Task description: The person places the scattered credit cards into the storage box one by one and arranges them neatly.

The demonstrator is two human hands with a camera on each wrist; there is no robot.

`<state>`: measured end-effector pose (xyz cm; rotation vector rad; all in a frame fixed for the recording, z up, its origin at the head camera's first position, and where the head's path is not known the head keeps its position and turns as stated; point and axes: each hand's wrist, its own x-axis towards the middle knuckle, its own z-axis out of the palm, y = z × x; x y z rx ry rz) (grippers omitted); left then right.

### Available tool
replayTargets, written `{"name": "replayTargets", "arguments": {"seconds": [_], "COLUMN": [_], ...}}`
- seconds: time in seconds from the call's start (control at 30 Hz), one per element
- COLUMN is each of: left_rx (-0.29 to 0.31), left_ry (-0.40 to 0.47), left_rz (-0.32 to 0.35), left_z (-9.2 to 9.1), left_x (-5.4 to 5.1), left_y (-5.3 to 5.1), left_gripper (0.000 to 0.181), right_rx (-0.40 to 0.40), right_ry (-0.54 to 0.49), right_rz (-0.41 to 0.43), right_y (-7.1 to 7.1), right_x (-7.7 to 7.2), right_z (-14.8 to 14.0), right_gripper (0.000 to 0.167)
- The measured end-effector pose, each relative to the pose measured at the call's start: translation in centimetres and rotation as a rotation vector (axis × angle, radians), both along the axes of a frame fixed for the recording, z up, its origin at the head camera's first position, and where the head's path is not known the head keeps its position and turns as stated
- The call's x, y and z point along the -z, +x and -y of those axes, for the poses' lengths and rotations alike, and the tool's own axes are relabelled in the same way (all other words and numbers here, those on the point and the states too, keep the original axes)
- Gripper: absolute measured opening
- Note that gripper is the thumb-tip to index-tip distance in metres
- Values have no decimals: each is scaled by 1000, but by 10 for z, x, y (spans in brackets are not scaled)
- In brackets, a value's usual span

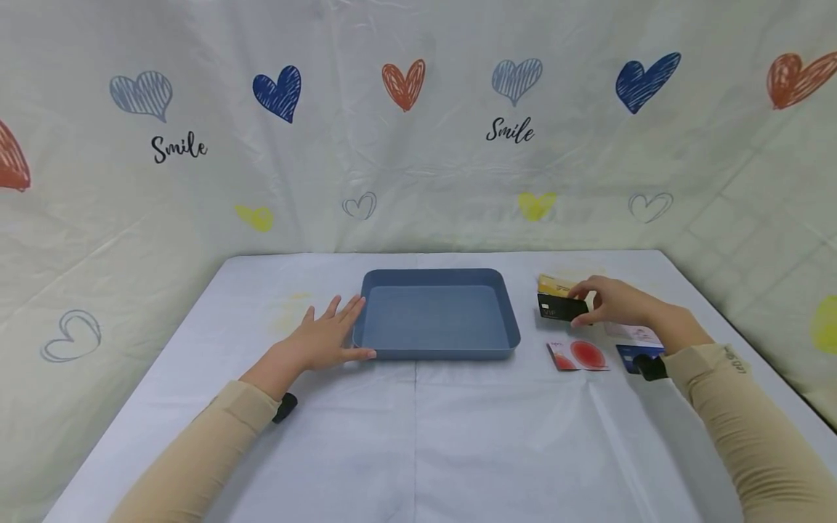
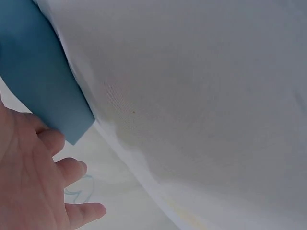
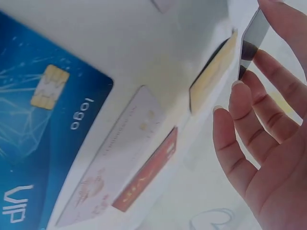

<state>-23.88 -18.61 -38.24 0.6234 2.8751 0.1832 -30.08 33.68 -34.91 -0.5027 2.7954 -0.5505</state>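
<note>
The black card (image 1: 561,308) is in the right hand (image 1: 615,301), pinched by thumb and fingers near the yellow card (image 1: 554,284); leftward sits the tray (image 1: 438,354); the left hand (image 1: 325,340), fingers spread, touches its left side.

The table (image 1: 418,443) has a plain white cover. Near its far edge, the tray (image 1: 434,354) is uniform slate blue. Toward its right edge: black card (image 1: 557,308); gold card (image 1: 556,285); white card with red disc (image 1: 579,356); blue card (image 3: 45,124) with white lettering, gold chip. Beyond the far edge, the off-white backdrop (image 1: 445,152) carries blue, red and yellow hearts.
</note>
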Motion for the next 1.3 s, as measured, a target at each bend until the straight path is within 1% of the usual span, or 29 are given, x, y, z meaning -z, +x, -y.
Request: {"name": "replayTargets", "arguments": {"seconds": [0.17, 0.4, 0.63, 0.93, 1.1, 1.3], "left_rx": [-3, -3, 0, -4, -4, -1], "left_ry": [2, 2, 10, 23, 20, 27], "left_rz": [4, 0, 9, 9, 10, 14], "left_z": [0, 0, -1, 0, -2, -1], "left_x": [2, 2, 2, 1, 0, -1], "left_y": [-1, -2, -3, -1, -1, -1], "left_gripper": [109, 110, 110, 110, 110, 109], "right_rx": [-20, -80, -83, -137, -175, -191], "right_ry": [0, 1, -11, -19, -22, -14], "right_rz": [-22, -69, -59, -88, -89, -79], "right_y": [3, 5, 7, 2, -1, -6], "right_x": [-7, -14, -20, -26, -29, -26], "right_z": [6, 17, 26, 41, 50, 62], "right_gripper": [63, 58, 57, 52, 50, 46]}}
